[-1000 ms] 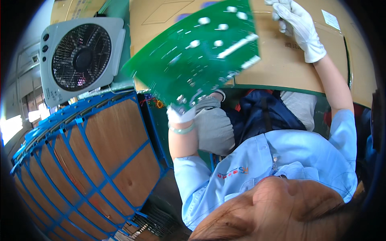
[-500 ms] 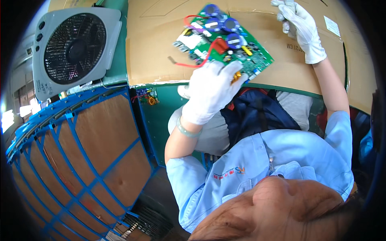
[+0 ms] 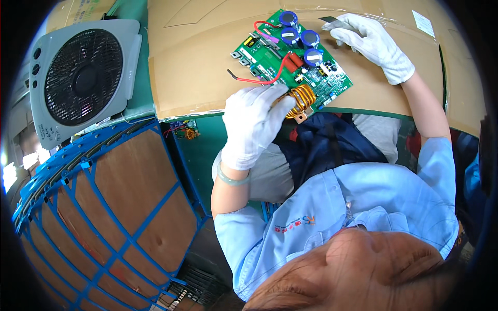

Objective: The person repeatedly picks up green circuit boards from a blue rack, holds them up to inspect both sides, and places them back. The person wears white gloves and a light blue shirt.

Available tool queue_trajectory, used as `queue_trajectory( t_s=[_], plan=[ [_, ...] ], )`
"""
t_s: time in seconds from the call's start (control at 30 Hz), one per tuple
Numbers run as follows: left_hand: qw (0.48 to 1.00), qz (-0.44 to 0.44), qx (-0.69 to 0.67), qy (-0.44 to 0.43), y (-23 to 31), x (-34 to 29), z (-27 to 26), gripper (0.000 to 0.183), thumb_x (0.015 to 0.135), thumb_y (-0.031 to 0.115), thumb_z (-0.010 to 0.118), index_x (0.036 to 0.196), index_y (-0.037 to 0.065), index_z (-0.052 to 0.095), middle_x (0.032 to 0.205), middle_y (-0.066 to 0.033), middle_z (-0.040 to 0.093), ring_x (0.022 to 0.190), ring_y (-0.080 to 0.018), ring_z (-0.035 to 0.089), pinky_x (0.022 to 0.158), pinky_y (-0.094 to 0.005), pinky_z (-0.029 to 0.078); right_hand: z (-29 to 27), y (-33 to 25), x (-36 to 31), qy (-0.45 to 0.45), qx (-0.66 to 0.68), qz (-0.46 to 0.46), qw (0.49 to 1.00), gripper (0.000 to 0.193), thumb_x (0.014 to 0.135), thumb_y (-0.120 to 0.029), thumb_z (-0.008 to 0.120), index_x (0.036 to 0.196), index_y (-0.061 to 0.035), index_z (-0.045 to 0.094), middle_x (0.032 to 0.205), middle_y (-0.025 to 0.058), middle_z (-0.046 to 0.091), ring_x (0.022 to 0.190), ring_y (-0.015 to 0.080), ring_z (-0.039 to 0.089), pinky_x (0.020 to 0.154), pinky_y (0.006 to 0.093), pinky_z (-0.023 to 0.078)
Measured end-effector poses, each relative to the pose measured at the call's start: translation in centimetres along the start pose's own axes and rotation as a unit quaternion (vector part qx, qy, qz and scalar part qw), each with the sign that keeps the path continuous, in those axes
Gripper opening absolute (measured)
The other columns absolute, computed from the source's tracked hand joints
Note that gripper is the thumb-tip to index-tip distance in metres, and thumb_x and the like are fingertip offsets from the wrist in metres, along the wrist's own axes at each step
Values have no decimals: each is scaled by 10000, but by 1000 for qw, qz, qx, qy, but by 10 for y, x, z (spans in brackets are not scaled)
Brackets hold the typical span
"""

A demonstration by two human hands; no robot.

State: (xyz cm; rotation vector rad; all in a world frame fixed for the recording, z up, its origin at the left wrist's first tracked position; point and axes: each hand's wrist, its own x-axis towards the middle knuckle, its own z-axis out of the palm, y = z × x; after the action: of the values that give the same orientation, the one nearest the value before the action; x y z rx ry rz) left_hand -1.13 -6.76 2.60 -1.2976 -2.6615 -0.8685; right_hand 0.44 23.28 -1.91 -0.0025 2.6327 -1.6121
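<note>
A green circuit board [image 3: 324, 85] lies at a slant on the cardboard-covered table in front of me. It carries several blue round capacitors, an orange-red block and a red wire with a loose dark end. At its near left corner my left hand [image 3: 254, 122], in a white glove, grips the edge, the thumb against a copper-wound coil [image 3: 301, 101]. The fingertips under the board are hidden. Beyond the board's right side, my gloved right hand [image 3: 371, 44] is closed on a thin dark flat blade-like piece [image 3: 334, 23], its tip pointing left toward the capacitors.
Brown cardboard [image 3: 197, 67] covers the table. A grey box fan [image 3: 85, 78] stands to the left. Below it is a blue wire rack [image 3: 124, 238] with brown panels. Another small board with a coil [image 3: 187, 129] sits beneath the table edge.
The circuit board has come to rest slightly nearer and its coil now shows. My left hand has moved left and nearer. My right hand has lowered toward the board, bringing the blade-like piece into sight.
</note>
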Motion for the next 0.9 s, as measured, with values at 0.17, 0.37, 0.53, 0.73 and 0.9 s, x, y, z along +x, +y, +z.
queue_trajectory(
  t_s=[0.17,0.37,0.53,0.73,0.9],
  plan=[
    [1000,9,1,26,-8,-11,2,176,761,148,752,916,78,706,815,-85,698,719,-255,658,672,-359,514,-1,-10,5,-26,42,74,996,286,948,-260,598,1137,-50,648,866,23,646,740,78,571,634,233,468],
    [999,19,0,25,-8,-14,5,210,771,138,751,967,83,701,809,-79,691,715,-251,649,662,-354,514,5,6,2,-33,9,39,999,297,970,-269,568,1164,-53,629,858,24,633,754,86,555,679,248,472],
    [1000,13,-8,-14,-6,-18,1,275,763,58,752,1025,46,668,901,-89,702,711,-245,639,658,-337,503,4,8,3,-54,-44,-6,998,293,960,-249,576,1142,-24,624,897,54,648,783,125,580,733,269,489],
    [999,36,-5,-2,-9,-22,3,326,750,81,777,1058,49,674,764,-63,641,603,-212,583,576,-317,463,6,12,2,-42,-81,-78,993,294,953,-235,569,1146,-18,620,933,84,663,808,166,604,777,296,498],
    [998,57,-21,25,-13,-24,5,351,733,99,802,1061,59,683,620,-30,562,525,-192,538,508,-314,428,5,13,1,-40,-95,-71,992,342,939,-315,571,1164,-64,626,999,120,680,857,243,641,780,334,499]
  ],
)
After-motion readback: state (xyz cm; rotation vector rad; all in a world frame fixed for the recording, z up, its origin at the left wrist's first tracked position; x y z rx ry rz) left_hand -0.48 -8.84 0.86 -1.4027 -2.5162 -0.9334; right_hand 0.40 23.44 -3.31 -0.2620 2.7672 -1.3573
